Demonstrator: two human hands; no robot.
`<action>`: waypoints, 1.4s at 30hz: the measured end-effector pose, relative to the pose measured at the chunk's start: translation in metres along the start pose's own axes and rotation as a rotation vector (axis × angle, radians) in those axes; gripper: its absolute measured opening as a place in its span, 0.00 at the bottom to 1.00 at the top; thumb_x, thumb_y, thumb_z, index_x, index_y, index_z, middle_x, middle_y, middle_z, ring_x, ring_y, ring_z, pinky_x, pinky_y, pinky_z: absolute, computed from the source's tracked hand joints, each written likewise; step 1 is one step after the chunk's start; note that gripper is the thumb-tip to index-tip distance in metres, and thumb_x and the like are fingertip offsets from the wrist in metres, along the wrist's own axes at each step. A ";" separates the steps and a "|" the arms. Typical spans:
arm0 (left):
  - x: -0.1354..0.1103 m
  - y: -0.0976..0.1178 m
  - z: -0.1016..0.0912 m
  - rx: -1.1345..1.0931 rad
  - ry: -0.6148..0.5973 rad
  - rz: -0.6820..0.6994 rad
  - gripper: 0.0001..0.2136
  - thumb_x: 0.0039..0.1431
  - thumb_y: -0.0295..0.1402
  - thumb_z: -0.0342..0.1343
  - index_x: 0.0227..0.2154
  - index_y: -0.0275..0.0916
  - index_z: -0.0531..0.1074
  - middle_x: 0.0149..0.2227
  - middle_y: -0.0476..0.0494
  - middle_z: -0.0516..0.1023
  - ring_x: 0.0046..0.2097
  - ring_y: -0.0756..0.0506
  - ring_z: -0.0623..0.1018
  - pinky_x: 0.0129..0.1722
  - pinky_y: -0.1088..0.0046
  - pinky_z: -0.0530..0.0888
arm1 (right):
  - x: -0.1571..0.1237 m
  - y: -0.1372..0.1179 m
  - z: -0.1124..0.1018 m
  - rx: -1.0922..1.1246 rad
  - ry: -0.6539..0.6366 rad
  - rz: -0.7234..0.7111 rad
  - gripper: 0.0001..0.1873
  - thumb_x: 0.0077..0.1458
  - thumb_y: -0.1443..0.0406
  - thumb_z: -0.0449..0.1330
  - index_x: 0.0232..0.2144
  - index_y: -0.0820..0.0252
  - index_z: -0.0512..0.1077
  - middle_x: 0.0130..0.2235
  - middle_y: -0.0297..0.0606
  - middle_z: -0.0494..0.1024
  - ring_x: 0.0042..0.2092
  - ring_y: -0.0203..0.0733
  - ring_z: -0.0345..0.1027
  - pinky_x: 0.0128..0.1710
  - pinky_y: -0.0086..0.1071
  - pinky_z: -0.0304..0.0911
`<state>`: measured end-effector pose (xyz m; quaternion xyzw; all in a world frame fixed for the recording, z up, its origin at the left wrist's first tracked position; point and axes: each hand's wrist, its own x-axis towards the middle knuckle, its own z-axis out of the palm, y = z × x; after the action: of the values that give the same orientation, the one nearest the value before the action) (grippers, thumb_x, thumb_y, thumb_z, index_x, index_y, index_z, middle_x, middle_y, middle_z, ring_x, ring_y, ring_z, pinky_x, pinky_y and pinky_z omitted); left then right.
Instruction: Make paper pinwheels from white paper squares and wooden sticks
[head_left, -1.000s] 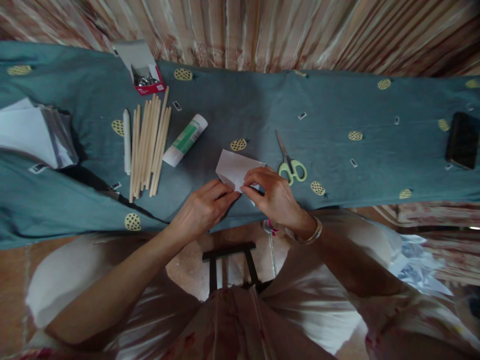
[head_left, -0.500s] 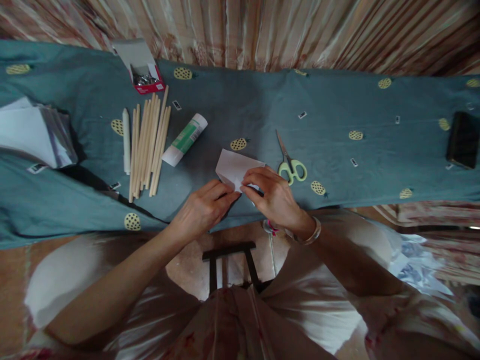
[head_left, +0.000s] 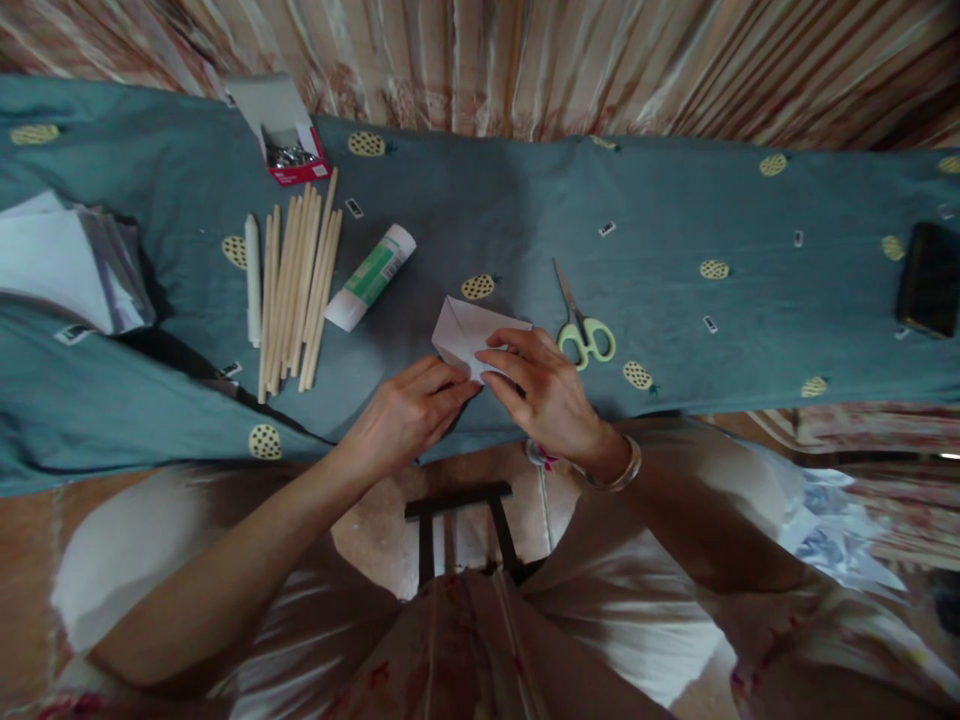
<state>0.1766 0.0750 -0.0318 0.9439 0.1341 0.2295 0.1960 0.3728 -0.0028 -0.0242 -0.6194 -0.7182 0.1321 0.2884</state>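
Note:
A small piece of folded white paper [head_left: 474,325] lies on the cloth in front of me, with a crease running across its face and a pointed upper left corner. My left hand [head_left: 412,408] pinches its lower left edge between thumb and fingers. On the right side my right hand [head_left: 541,385] holds the paper, the fingers curved over its face and the thumb near the lower edge. My right fingers hide that part of the paper. Just beyond the right hand lie green-handled scissors [head_left: 583,325], blades pointing away.
On the teal pineapple-print cloth [head_left: 660,210] lie a glue stick [head_left: 371,277], several wooden sticks [head_left: 295,290], a white candle-like stick [head_left: 253,280], a red box of metal pieces [head_left: 296,160], a paper stack [head_left: 56,265] and a dark phone-like object [head_left: 928,280]. Striped curtains [head_left: 487,65] hang behind.
My right fingers have shifted slightly left and spread a little over the paper, away from the thumb. My left hand keeps its pinch; the paper has barely moved.

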 end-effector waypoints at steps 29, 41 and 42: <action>0.001 0.002 0.001 0.065 -0.015 -0.047 0.10 0.67 0.29 0.51 0.46 0.32 0.74 0.35 0.41 0.77 0.37 0.46 0.76 0.37 0.70 0.76 | -0.009 -0.002 0.011 -0.019 -0.064 0.033 0.20 0.62 0.71 0.49 0.50 0.54 0.73 0.62 0.46 0.64 0.63 0.54 0.57 0.58 0.57 0.58; 0.007 0.007 0.003 0.299 -0.010 -0.005 0.11 0.70 0.30 0.47 0.39 0.32 0.75 0.29 0.45 0.75 0.30 0.47 0.75 0.32 0.72 0.71 | -0.002 0.004 0.006 -0.038 -0.055 -0.032 0.20 0.61 0.73 0.49 0.48 0.58 0.77 0.64 0.49 0.65 0.65 0.53 0.58 0.60 0.55 0.58; 0.007 0.007 0.003 0.305 -0.002 0.001 0.11 0.70 0.29 0.47 0.38 0.32 0.75 0.29 0.45 0.75 0.30 0.47 0.75 0.31 0.72 0.71 | -0.002 0.004 0.004 -0.024 -0.056 -0.034 0.21 0.61 0.73 0.49 0.49 0.57 0.76 0.64 0.49 0.64 0.66 0.53 0.57 0.61 0.55 0.58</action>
<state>0.1853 0.0705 -0.0283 0.9630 0.1666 0.2059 0.0503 0.3740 -0.0028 -0.0302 -0.6067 -0.7378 0.1359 0.2629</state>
